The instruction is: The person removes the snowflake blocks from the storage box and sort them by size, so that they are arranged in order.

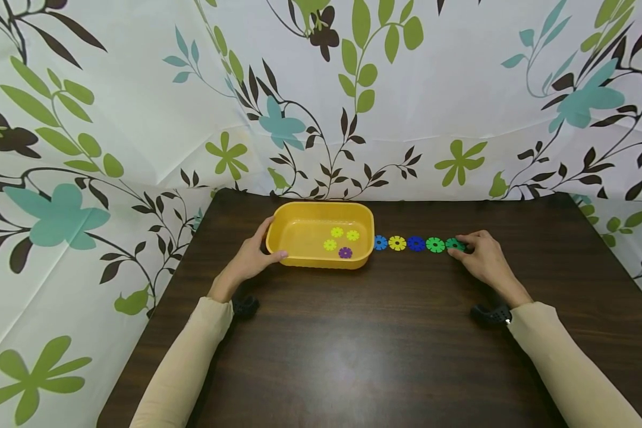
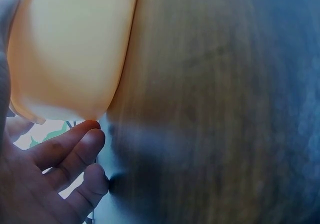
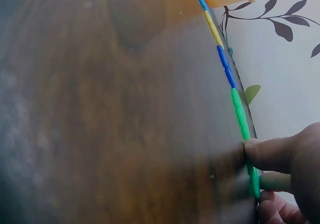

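Observation:
A yellow plastic tray (image 1: 299, 264) stands near the table's far edge. My left hand (image 1: 248, 258) holds its left end, thumb at the near corner and fingers along the side. To the tray's right lies a row of notched interlocking discs: light blue (image 1: 380, 242), yellow (image 1: 397, 243), dark blue (image 1: 416, 244), green (image 1: 436, 245) and a darker green disc (image 1: 452, 244) at the right end. That last disc is pinched between the thumb and fingers of my right hand (image 1: 484, 255), which partly cover it. In the right wrist view the row appears edge-on, flat on the table.
Inside the tray lie three yellow discs (image 1: 337, 232) and a purple disc (image 1: 345, 252). The dark wood-grain table (image 1: 342, 345) reaches back to a leaf-patterned cloth (image 1: 321, 89), which hangs behind it and at both sides.

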A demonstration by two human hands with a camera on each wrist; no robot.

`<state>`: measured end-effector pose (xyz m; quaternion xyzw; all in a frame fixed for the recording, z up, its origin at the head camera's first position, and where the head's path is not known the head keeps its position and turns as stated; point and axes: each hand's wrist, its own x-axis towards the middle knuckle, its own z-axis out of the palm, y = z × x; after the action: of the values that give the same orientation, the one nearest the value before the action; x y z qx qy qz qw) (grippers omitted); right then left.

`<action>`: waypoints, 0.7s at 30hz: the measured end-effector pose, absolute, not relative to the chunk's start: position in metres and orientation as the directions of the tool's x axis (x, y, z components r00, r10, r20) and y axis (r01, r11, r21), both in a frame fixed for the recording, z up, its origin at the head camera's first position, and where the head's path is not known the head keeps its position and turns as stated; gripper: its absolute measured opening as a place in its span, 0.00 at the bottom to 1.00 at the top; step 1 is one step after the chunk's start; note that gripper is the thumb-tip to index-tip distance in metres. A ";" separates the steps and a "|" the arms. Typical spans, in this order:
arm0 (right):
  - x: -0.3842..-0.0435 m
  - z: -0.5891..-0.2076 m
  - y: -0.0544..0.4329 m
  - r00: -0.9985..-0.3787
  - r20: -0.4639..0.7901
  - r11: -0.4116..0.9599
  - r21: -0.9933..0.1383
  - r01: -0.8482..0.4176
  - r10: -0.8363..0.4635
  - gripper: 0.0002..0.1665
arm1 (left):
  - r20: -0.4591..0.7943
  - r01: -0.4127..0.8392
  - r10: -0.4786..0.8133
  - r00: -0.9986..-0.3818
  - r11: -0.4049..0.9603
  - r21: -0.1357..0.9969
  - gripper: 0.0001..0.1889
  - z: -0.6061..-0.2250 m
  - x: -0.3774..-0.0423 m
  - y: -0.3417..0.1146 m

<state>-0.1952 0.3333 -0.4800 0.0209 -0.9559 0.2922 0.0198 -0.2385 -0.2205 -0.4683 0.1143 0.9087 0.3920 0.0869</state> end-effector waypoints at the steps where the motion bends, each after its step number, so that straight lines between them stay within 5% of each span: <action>1: -0.195 -0.480 0.333 -0.999 0.046 0.830 -0.556 -0.049 -0.028 0.36 | -0.070 0.137 0.274 -0.959 0.666 0.733 0.56 -0.468 -0.238 -0.220; 9: -0.196 -0.477 0.335 -0.994 0.108 0.826 -0.559 -0.066 -0.007 0.39 | -0.074 0.133 0.275 -0.959 0.662 0.738 0.56 -0.469 -0.239 -0.220; 21: -0.192 -0.438 0.297 -0.956 0.286 0.797 -0.563 -0.220 -0.061 0.30 | -0.077 0.131 0.274 -0.959 0.666 0.734 0.56 -0.469 -0.240 -0.222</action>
<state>-0.1921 0.2971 -0.4376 0.0748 -0.9392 0.3098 0.1277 -0.2399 -0.2219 -0.4692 0.1116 0.9082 0.3932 0.0907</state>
